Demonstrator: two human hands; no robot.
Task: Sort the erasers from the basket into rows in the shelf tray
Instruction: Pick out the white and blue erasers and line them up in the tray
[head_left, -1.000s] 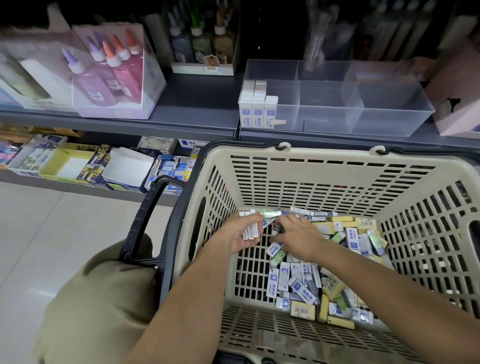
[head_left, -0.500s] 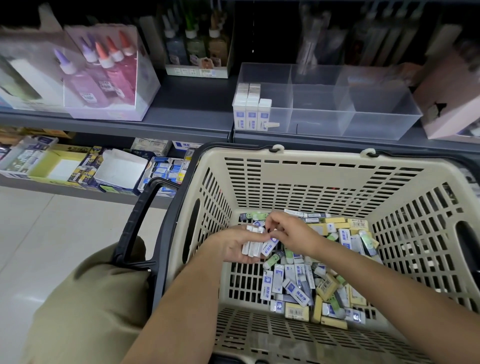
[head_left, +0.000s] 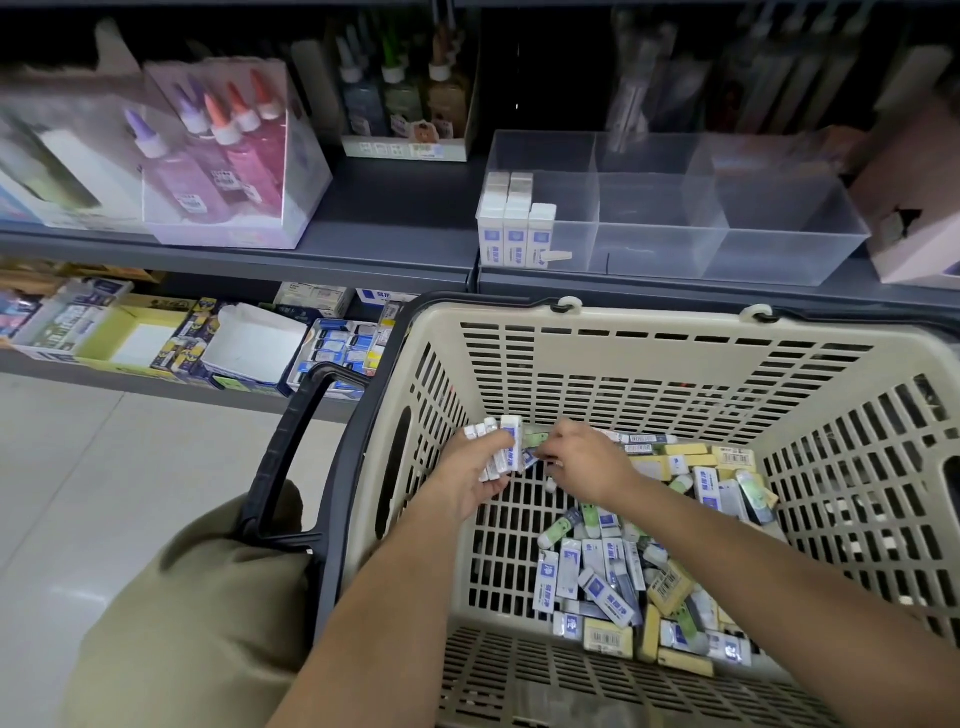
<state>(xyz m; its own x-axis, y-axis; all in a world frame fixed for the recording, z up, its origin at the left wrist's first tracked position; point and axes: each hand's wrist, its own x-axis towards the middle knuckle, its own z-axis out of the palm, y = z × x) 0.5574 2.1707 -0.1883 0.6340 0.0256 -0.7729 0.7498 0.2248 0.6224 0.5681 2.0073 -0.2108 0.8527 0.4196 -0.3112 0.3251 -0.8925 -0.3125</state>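
Head view had both my hands down in the beige basket (head_left: 649, 353). My left hand (head_left: 475, 470) was clamped around a small stack of white erasers (head_left: 498, 447), held upright. My right hand (head_left: 584, 460) pinched one more eraser against that stack. Loose erasers (head_left: 597, 577) littered the basket floor; the clear shelf tray (head_left: 675, 208) held a few in its left compartment.

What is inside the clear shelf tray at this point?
The clear shelf tray holds upright white-and-blue erasers in its left compartment only; the other compartments look empty. Erasers behind the front row are partly hidden.
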